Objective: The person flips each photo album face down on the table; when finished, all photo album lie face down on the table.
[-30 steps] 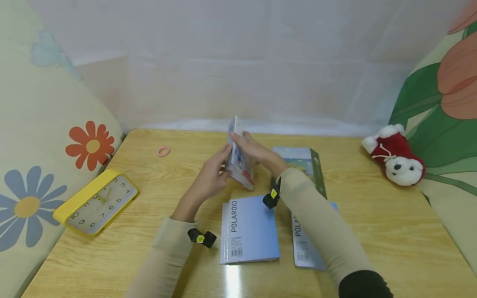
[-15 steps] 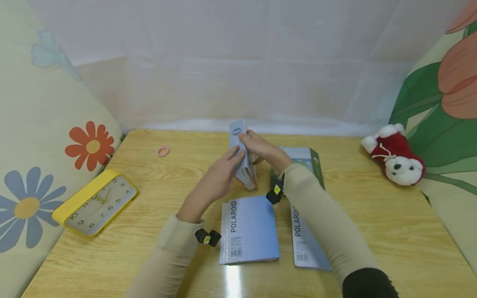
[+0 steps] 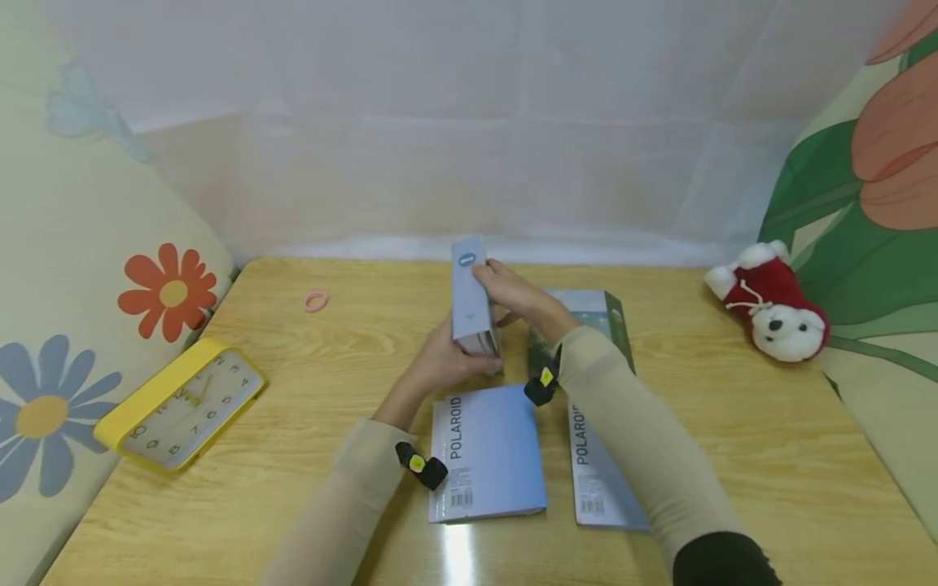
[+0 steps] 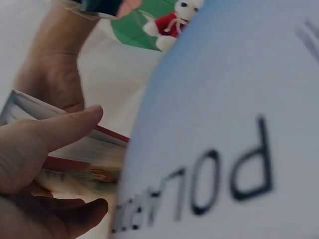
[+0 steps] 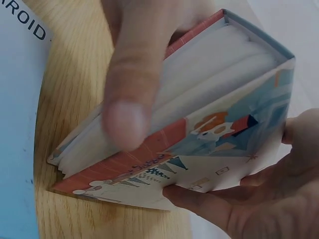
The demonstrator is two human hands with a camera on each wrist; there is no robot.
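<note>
A thick photo album (image 3: 471, 297) with a pale blue spine and illustrated covers stands upright behind the other albums, spine facing me. My left hand (image 3: 447, 358) grips its lower end, the thumb lying across the page edges. In the right wrist view that thumb (image 5: 127, 119) is blurred over the white pages. My right hand (image 3: 516, 293) holds the upper right side, thumb at the spine; its fingers (image 5: 204, 204) rest on the illustrated cover in the right wrist view. Just in front lies a blue-white POLAROID album (image 3: 489, 456), which also fills much of the left wrist view.
A second POLAROID album (image 3: 597, 480) lies to the right, partly under the right forearm. Behind it is a green-edged album (image 3: 619, 325). A yellow clock (image 3: 183, 407) and a pink ring (image 3: 316, 302) are on the left, a plush bear (image 3: 777, 305) on the right.
The held album has turned so its spine faces me. My left hand has slid from its left side down to the lower end. The right hand keeps its hold, thumb now at the spine.
</note>
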